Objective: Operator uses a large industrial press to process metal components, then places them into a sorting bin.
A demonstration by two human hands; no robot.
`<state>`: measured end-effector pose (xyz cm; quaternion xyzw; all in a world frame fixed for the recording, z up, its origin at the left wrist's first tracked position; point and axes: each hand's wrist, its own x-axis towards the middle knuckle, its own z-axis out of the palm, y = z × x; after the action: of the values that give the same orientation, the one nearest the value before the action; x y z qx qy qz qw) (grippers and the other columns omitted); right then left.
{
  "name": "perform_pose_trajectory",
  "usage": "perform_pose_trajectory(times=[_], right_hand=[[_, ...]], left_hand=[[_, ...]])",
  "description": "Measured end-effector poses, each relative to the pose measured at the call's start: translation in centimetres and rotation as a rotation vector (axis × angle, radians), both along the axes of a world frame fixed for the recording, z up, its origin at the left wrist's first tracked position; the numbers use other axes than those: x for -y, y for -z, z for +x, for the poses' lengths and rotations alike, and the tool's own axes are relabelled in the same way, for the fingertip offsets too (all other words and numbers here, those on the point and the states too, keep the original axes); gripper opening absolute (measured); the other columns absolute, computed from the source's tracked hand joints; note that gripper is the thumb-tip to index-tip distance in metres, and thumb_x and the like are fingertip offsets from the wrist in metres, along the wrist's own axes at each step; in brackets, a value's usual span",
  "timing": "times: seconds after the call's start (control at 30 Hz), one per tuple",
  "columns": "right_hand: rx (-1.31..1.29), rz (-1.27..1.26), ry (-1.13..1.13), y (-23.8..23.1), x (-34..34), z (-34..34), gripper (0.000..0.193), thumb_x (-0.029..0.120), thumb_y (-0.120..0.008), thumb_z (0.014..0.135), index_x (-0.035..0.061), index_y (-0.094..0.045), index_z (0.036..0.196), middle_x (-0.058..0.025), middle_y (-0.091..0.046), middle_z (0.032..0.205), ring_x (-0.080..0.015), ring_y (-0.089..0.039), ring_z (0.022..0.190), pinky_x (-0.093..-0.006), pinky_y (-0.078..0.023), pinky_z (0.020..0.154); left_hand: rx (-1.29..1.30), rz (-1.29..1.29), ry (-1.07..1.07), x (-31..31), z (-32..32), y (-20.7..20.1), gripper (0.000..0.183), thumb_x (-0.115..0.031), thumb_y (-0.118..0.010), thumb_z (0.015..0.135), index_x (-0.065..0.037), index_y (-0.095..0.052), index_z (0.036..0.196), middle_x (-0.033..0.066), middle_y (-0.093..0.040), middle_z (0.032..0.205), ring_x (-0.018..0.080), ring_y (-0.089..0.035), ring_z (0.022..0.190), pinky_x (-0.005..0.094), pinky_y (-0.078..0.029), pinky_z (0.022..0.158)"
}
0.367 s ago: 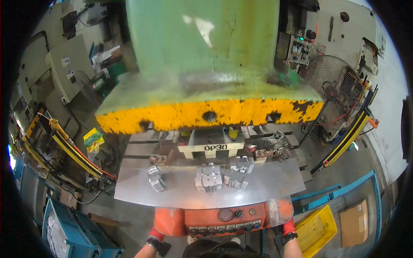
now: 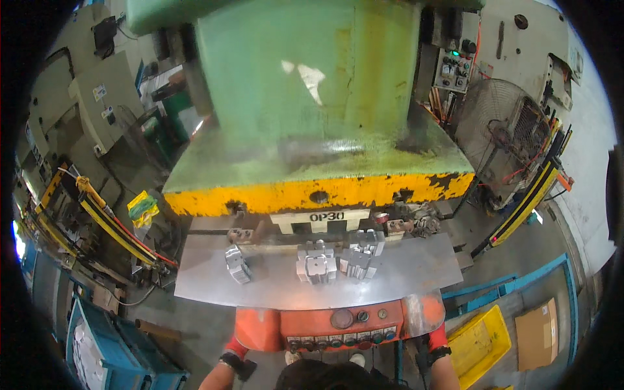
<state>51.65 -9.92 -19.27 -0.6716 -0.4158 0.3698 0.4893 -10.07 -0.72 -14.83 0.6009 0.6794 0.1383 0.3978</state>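
While the person's left hand (image 2: pixel 235 349) and right hand (image 2: pixel 438 338), both red-gloved, stay at the two ends of the orange console (image 2: pixel 341 330), the green press ram (image 2: pixel 312 97) has come lower than it was an instant ago; its yellow front edge (image 2: pixel 364 188) now hides more of the pale die block (image 2: pixel 318 226) behind the metal plate (image 2: pixel 208 286); I take that to mean a stroke is under way, with both hands kept well apart from the die.

The console sits just below the plate's near edge, its long axis running left to right, its row of buttons facing the person; the rounded end guards cover the fingers, so I cannot tell whether either hand is spread or pressing.

On the plate, a lone metal part (image 2: pixel 238 264) lies to the left, its long axis running away from the person, far end leaning left; a cluster of metal parts (image 2: pixel 317 263) stands right of centre, keeping the same arrangement.
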Motion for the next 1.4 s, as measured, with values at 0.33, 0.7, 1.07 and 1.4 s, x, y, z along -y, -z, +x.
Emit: perform_pose_trajectory(times=[0.33, 0.7, 1.07, 1.4], right_hand=[[0.01, -0.119, 0.485, 8.8, 4.9, 5.1, 0.025, 0.023, -0.067, 0.092, 0.0066, -0.062, 0.11, -0.0038, -0.061, 0.079, -0.0186, -0.058, 0.061, -0.0344, -0.046, 0.053], [0.182, -0.001, 0.682, 4.9, 10.1, 1.4, 0.023, 0.016, -0.067, 0.091, 0.0062, -0.058, 0.11, -0.0045, -0.055, 0.084, -0.0174, -0.052, 0.065, -0.0325, -0.042, 0.057], [0.26, -0.108, 0.548, -5.1, 12.2, -5.1, 0.042, 0.023, -0.067, 0.094, -0.0016, -0.059, 0.127, -0.0164, -0.064, 0.116, -0.0277, -0.058, 0.106, -0.039, -0.045, 0.096], [-0.361, -0.227, 0.026, -18.3, 2.0, -10.3, 0.034, 0.015, -0.066, 0.092, 0.0019, -0.061, 0.123, -0.0022, -0.062, 0.082, -0.012, -0.058, 0.071, -0.0287, -0.047, 0.063]], left_hand=[[-0.304, 0.353, 0.052, -9.9, -2.2, -22.6, 0.054, -0.043, -0.078, 0.079, -0.003, -0.069, 0.115, 0.0193, -0.071, 0.101, 0.0331, -0.069, 0.095, 0.0417, -0.054, 0.081], [-0.555, 0.437, 0.196, -34.9, 22.5, -30.4, 0.083, -0.076, -0.054, 0.081, -0.006, -0.068, 0.123, 0.0197, -0.069, 0.12, 0.0375, -0.065, 0.111, 0.0435, -0.05, 0.092], [0.03, 0.755, 0.077, -45.6, 28.6, -20.4, 0.072, -0.067, -0.057, 0.081, -0.019, -0.061, 0.135, 0.0033, -0.053, 0.148, 0.0291, -0.043, 0.139, 0.0504, -0.027, 0.116], [-0.129, 0.852, 0.42, -22.6, 15.4, -30.6, 0.083, -0.022, -0.082, 0.068, -0.005, -0.048, 0.142, 0.0215, -0.057, 0.131, 0.0383, -0.058, 0.119, 0.0423, -0.046, 0.103]])
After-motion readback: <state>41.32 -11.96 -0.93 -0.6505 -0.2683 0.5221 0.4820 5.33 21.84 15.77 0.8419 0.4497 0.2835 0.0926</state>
